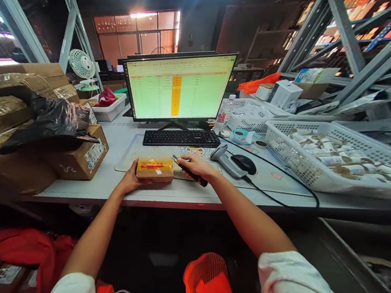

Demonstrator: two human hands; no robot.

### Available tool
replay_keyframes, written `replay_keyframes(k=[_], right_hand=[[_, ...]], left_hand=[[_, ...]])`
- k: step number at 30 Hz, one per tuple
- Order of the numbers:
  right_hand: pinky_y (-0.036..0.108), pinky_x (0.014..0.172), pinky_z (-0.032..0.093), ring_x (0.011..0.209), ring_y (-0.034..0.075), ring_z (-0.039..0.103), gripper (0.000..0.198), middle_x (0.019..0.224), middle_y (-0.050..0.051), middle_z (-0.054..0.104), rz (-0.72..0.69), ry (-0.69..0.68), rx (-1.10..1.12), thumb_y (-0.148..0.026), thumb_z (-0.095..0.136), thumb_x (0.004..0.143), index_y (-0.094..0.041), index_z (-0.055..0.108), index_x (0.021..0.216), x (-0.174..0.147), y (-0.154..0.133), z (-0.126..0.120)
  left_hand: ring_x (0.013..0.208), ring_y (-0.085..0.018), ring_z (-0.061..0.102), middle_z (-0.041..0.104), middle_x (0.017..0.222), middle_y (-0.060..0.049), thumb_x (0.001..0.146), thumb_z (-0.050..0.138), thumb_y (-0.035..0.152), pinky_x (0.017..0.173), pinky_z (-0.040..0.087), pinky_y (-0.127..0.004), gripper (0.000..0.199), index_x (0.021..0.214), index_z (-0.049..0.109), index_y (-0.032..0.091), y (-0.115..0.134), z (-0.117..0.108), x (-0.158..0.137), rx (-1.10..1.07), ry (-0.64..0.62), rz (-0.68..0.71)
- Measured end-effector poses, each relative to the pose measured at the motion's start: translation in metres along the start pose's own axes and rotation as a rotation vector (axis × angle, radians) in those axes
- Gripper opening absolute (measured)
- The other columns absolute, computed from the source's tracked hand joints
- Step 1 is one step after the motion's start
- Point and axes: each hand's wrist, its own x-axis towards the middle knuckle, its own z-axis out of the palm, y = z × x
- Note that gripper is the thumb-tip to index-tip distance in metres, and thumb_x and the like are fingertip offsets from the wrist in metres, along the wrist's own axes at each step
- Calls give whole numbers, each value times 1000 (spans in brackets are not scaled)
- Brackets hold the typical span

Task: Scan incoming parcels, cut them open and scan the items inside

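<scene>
Lying lengthwise left to right, parcel point(154, 170) gripped by left hand point(131, 177), tool point(198, 178) by right hand point(197, 164)

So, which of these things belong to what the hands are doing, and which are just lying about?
In hand:
small brown yellow-taped cardboard box, gripped by the left hand
slim black tool with a metallic tip, in the right hand

Apparently just lying about, untouched:
grey plastic handheld scanner
crumpled black plastic bag
round white fan
white perforated plastic basket
</scene>
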Motion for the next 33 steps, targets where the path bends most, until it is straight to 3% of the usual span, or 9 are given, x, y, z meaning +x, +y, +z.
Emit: replay_keyframes(k=[5, 13, 25, 33], right_hand=[[21, 45, 44, 49, 12, 54, 24, 63, -3, 59, -12, -24, -14, -44, 48, 103, -21, 55, 98, -12, 7, 3], [21, 42, 39, 44, 12, 50, 37, 57, -4, 56, -154, -70, -105, -57, 50, 99, -21, 54, 90, -30, 8, 2], [22, 40, 37, 43, 12, 50, 38, 58, -4, 56, -160, -45, -160, -59, 50, 98, -23, 51, 85, -47, 10, 10], [22, 43, 39, 45, 11, 50, 41, 58, -4, 55, -114, -85, -181, -60, 51, 95, -22, 49, 80, -59, 10, 17]], left_hand=[[128, -30, 61, 61, 137, -15, 62, 92, 46, 114, 47, -45, 106, 148, 37, 16, 2, -1, 0, 56, 6, 15], [117, -28, 67, 66, 128, -14, 63, 91, 54, 104, 55, -42, 101, 142, 39, 16, 16, 0, -6, 88, -9, 6], [106, -26, 69, 68, 122, -11, 62, 92, 50, 96, 59, -41, 95, 136, 43, 17, 8, 1, -7, 81, -11, 68], [110, -27, 69, 68, 125, -12, 63, 91, 50, 98, 59, -42, 93, 137, 44, 18, 9, 1, -7, 67, -5, 73]])
